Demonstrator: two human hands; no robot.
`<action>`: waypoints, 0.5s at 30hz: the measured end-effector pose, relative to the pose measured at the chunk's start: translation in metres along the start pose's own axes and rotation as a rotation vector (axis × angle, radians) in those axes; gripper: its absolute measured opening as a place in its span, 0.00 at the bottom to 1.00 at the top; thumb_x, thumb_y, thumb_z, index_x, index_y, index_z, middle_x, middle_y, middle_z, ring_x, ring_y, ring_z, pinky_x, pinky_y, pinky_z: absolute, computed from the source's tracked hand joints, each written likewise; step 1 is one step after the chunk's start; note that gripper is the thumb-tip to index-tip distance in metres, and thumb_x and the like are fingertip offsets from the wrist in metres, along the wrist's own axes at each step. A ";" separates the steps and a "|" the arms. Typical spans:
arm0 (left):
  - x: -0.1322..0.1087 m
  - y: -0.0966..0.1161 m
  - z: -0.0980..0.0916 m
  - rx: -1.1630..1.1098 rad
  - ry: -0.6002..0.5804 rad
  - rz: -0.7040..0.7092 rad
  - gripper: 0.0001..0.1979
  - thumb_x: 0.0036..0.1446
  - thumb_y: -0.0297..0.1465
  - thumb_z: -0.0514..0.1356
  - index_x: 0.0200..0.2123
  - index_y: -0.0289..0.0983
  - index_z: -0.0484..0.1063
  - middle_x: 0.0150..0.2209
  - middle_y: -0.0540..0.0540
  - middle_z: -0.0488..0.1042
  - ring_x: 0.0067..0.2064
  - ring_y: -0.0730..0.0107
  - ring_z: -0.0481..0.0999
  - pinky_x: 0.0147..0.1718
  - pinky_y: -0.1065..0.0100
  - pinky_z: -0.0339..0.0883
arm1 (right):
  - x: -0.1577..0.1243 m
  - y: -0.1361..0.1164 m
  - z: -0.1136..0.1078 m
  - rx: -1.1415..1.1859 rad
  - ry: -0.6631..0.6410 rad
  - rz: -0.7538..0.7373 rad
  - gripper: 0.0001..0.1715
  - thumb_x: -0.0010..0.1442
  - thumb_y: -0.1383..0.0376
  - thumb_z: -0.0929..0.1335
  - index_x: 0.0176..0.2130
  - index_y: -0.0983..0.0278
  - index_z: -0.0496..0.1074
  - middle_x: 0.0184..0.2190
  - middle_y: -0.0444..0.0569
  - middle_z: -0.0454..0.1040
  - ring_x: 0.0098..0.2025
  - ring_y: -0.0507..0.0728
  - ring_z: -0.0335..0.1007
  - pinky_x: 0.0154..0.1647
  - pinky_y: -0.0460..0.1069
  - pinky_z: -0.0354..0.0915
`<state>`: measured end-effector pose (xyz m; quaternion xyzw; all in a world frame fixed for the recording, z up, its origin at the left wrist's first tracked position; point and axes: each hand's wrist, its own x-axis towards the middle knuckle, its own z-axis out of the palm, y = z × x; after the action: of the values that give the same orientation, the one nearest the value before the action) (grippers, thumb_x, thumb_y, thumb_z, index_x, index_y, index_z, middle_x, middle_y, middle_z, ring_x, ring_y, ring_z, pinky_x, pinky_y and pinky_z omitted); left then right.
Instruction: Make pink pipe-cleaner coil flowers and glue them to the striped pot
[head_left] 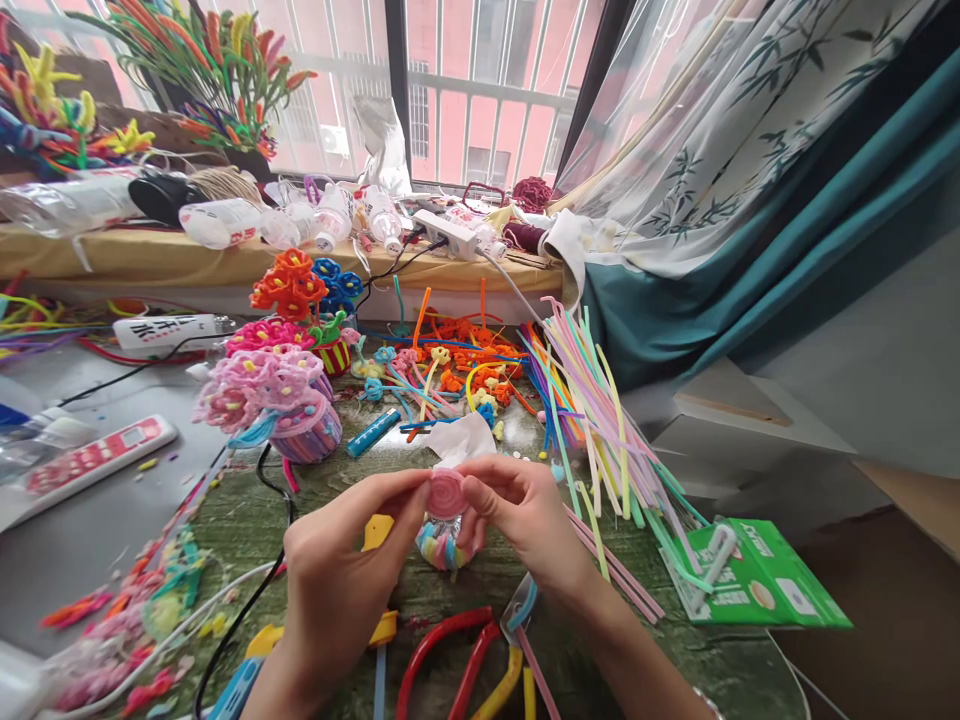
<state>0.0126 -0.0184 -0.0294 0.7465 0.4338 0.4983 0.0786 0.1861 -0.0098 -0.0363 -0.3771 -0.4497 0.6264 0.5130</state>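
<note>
Currently left hand (345, 540) and right hand (517, 515) both narrow grip, pinching pink pipe-cleaner coil (447, 494) from opposite sides to steady it, above clear wrap of pastel coils (444, 548), near table (247, 510) front edge, mid-width; white tissue (465, 440) just behind.

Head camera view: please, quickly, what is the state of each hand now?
Left hand: closed, holding the pink coiled pipe-cleaner disc between its fingers.
Right hand: closed, holding the same disc from the other side.

Fuzzy chenille pipe cleaners (259, 380), a rough green-mottled wood tabletop (247, 500), and soft white tissue paper (461, 440).
</note>
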 end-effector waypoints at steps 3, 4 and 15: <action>0.000 -0.001 0.000 -0.020 -0.001 -0.026 0.07 0.57 0.26 0.67 0.39 0.42 0.79 0.33 0.57 0.84 0.29 0.78 0.82 0.34 0.81 0.74 | 0.000 -0.001 -0.001 0.011 -0.019 -0.006 0.26 0.51 0.46 0.77 0.33 0.68 0.79 0.17 0.44 0.76 0.17 0.51 0.72 0.18 0.43 0.66; 0.000 -0.001 0.000 -0.025 -0.001 -0.033 0.07 0.57 0.26 0.67 0.39 0.42 0.79 0.33 0.57 0.84 0.29 0.78 0.82 0.34 0.81 0.74 | 0.000 -0.001 -0.002 0.012 -0.012 -0.007 0.26 0.51 0.47 0.77 0.33 0.68 0.79 0.17 0.44 0.76 0.17 0.51 0.71 0.18 0.43 0.67; 0.005 0.010 0.003 -0.001 0.065 0.021 0.03 0.59 0.27 0.64 0.34 0.40 0.80 0.28 0.55 0.83 0.24 0.75 0.81 0.27 0.77 0.74 | -0.007 0.002 0.001 -0.292 0.147 -0.197 0.13 0.60 0.57 0.73 0.34 0.65 0.80 0.28 0.48 0.81 0.26 0.53 0.76 0.25 0.45 0.71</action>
<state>0.0212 -0.0200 -0.0217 0.7342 0.4282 0.5235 0.0597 0.1856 -0.0167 -0.0379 -0.4467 -0.5319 0.4718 0.5431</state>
